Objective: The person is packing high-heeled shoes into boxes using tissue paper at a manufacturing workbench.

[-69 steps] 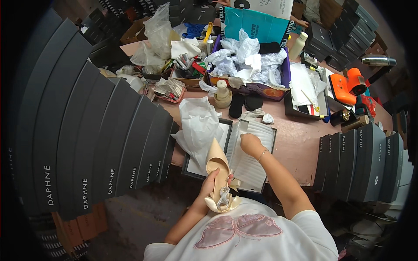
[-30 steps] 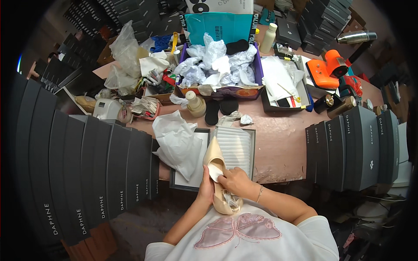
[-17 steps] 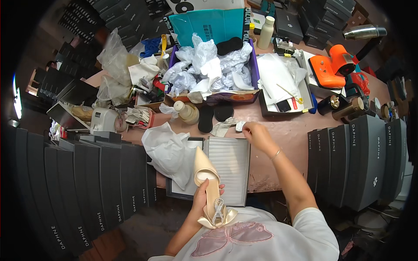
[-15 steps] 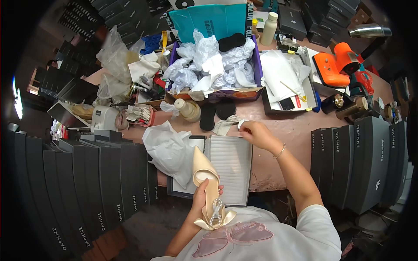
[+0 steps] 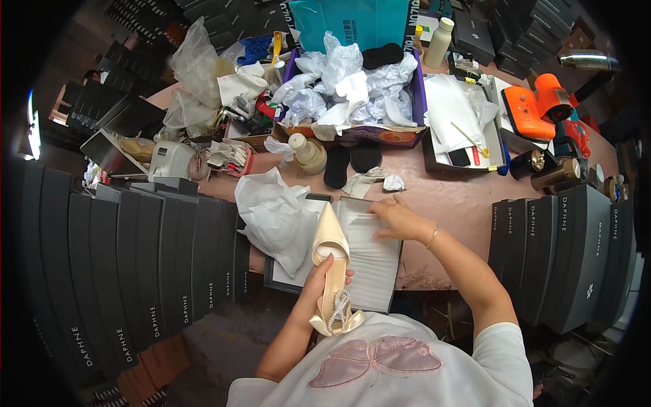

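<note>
Nearest the body, the left hand (image 5: 317,288) is clamped around a cream pointed-toe shoe (image 5: 330,271), toe aimed away from the person and its beaded bow at the heel end hanging just above the white shirt. Half a second ago it held the shoe the same way, so the grip has not changed.

What has changed is the right hand (image 5: 397,220). A moment back it was up at the far edge of the open shoe box (image 5: 298,275), at the small crumpled scrap of tissue (image 5: 366,182); now it has come back down and lies flat, fingers spread and holding nothing, on the white pleated paper sheet (image 5: 369,254) lining the box. The scrap lies on the table (image 5: 454,203) just past the box, apart from the hand. Judging by this, the box lining is being smoothed before the shoe goes in.

A larger bunch of white tissue paper (image 5: 274,217) sits on the box's left side, touching it. Farther off stand a cream bottle (image 5: 306,150), two black insoles (image 5: 351,163) and a purple tray of crumpled paper (image 5: 352,95). Rows of dark shoe boxes (image 5: 156,264) flank both sides.
</note>
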A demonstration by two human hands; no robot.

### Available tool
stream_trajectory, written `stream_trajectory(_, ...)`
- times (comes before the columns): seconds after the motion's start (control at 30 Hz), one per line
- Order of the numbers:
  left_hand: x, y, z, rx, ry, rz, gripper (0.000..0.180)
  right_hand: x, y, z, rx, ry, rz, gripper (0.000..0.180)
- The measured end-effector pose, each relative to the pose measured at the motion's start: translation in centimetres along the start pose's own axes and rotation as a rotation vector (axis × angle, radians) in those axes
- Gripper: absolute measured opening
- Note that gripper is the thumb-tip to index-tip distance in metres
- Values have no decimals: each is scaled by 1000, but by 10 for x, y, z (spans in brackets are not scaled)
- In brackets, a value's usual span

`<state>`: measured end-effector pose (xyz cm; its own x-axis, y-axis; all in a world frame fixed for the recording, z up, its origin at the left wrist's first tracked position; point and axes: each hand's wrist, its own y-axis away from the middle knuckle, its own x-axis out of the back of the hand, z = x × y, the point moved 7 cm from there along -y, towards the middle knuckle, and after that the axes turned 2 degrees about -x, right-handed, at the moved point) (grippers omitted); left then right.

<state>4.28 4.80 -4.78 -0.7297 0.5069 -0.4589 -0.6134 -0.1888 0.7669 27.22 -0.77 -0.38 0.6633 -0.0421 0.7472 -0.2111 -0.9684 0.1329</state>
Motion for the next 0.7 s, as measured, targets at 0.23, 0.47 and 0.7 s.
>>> stream_trajectory(0.23,-7,28,3,87,72,-82,46,49,52,21,68,-351,-99,20)
stream_trajectory(0.47,-7,30,-31,157,180,-205,50,122,97,39,-275,356,195,23)
stream_trajectory(0.7,10,28,-34,140,256,-62,57,-73,-27,-45,-153,664,-16,24)
